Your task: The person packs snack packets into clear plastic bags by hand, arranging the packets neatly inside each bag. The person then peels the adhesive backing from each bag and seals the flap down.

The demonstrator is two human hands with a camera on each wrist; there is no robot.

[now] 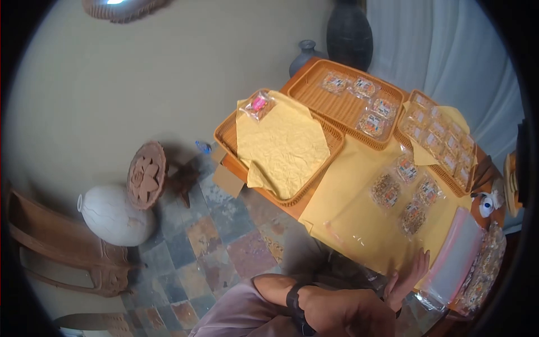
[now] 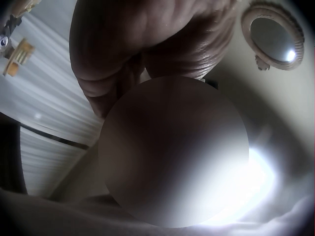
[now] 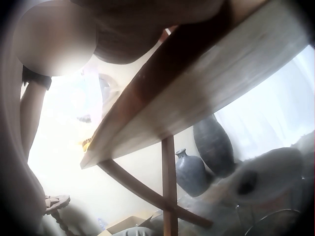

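My right hand lies at the near edge of the table, fingers straight, over the yellow paper. Beside it is a stack of clear plastic bags with pink edges. My left hand, below a black wrist strap, is held low in front of my body, close to the right wrist; its fingertips are hidden in the head view. In the left wrist view, the left hand is dark, and I cannot tell whether it grips anything. Farther in on the paper lie several clear packets of round snacks.
A wicker tray lined with crumpled yellow paper holds a pink-labelled packet. Behind it, another tray has several packets. A third tray is full of packets. More packets pile at the right edge. Vases stand behind.
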